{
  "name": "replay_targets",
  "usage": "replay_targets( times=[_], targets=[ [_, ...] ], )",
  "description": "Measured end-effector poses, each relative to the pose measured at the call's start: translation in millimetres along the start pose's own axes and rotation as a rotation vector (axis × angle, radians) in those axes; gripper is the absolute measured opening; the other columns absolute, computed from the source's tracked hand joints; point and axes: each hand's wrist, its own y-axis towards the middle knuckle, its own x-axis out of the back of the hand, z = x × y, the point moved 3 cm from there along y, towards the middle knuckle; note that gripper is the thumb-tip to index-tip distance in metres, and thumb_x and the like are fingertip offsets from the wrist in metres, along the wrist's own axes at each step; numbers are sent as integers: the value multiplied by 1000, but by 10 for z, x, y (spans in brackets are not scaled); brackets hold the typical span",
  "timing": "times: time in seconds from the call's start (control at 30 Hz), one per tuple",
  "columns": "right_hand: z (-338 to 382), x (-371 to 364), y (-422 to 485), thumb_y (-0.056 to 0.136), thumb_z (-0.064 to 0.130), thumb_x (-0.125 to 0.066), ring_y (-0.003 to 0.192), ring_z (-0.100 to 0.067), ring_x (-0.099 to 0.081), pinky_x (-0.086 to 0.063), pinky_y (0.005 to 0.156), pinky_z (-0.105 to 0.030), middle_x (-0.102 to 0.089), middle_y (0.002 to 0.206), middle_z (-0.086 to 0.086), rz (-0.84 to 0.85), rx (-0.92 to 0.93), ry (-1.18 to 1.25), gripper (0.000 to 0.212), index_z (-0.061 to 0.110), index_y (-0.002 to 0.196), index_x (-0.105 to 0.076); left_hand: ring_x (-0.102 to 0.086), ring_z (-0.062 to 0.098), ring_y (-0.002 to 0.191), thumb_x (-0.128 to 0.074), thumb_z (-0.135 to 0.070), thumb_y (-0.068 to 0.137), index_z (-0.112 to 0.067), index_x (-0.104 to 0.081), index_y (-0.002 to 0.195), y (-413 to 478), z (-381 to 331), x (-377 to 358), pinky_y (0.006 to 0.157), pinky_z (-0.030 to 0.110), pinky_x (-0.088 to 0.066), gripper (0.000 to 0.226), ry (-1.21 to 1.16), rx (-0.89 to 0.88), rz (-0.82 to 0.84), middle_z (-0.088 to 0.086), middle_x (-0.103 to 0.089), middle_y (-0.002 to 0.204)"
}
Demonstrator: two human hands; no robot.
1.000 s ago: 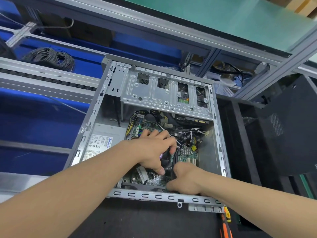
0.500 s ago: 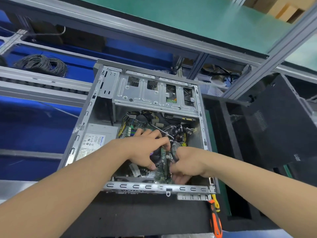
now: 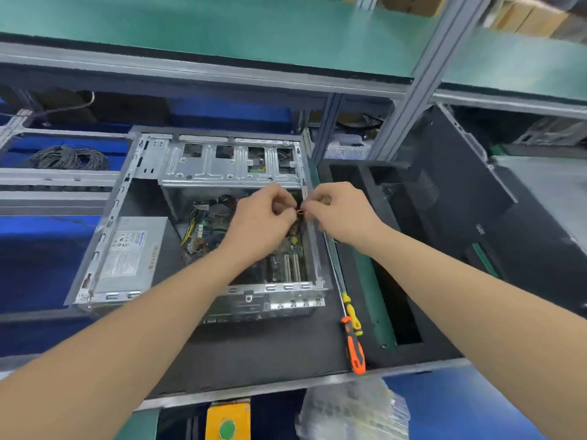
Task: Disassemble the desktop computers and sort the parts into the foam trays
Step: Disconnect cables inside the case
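Surface: dark grey foam mat [image 3: 254,354] covering a workbench, with blue bench areas to the left and below.
Surroundings: grey aluminium frame upright [image 3: 409,100] carrying a green-matted upper shelf [image 3: 222,23]; a coil of black cable [image 3: 68,157] lies on the far left.
Task item: open silver metal desktop computer case [image 3: 104,227], lying on its side on the mat with its interior facing up.
Case contents: grey boxed power supply [image 3: 130,252] at lower left, green motherboard [image 3: 282,265] at lower right, perforated steel drive cage [image 3: 203,166] across the far end.
Tray: black foam tray [image 3: 344,168] just beside the case on its right; a black flat metal panel [image 3: 460,192] leans beyond it.
Tools: orange-and-black-handled screwdriver [image 3: 355,350] and yellow-handled screwdriver [image 3: 351,309], lying on the mat near the case's right corner.
Foreground: crumpled clear plastic bag [image 3: 352,411] below the bench edge.
Left hand [image 3: 265,214]: raised over the case's far right area, fingers curled, tips pinching a small orange part [image 3: 300,212].
Right hand [image 3: 341,214]: level with the left, fingers curled, tips meeting the same small orange part from the other side.
Part identity: too small and blurred to tell.
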Motion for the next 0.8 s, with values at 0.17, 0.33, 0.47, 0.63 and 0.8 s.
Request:
replay_targets(
  times=[0.17, 0.33, 0.47, 0.63, 0.8],
  targets=[
    [-785, 201, -476, 92, 28, -61, 69, -4, -65, -43, 55, -20, -69, 73, 13, -52, -151, 34, 13, 31, 83, -70, -64, 26, 46, -58, -18, 90, -13, -68, 87, -560, -490, -413, 40, 27, -45, 11, -265, 87, 139, 7, -72, 68],
    [-1544, 0, -1148, 92, 29, -65, 59, -16, -74, -64, 62, -36, -75, 70, -4, 232, -284, -31, 13, 17, 89, -69, -71, 33, 55, -53, -16, 95, -5, -72, 80, -1181, -526, -1015, 44, 30, -53, 27, -186, 271, 433, 17, -73, 69],
    [-1734, -301, -1600, 89, 44, -72, 57, -24, -74, -65, 62, -35, -74, 65, -14, 373, -324, -84, 42, 5, 75, -67, -75, 23, 67, -54, -13, 95, -9, -75, 86, -1477, -181, -1319, 65, 36, -64, 23, -26, 426, 348, 11, -77, 78],
    [-1664, -590, -1812, 81, 53, -78, 79, -31, -75, -63, 73, -48, -71, 94, -14, 255, -324, -41, 52, 8, 95, -58, -74, 23, 91, -46, -8, 99, -19, -67, 109, -1690, 160, -1528, 86, 41, -62, 26, -48, 589, 229, 6, -72, 103],
    [-1629, -717, -1784, 79, 43, -82, 86, -26, -69, -57, 75, -38, -70, 97, -12, 162, -320, 31, 45, 5, 99, -66, -70, 29, 94, -41, 0, 97, -22, -59, 125, -1703, 206, -1623, 91, 46, -57, 40, -140, 603, 213, 9, -70, 113]
  ],
)
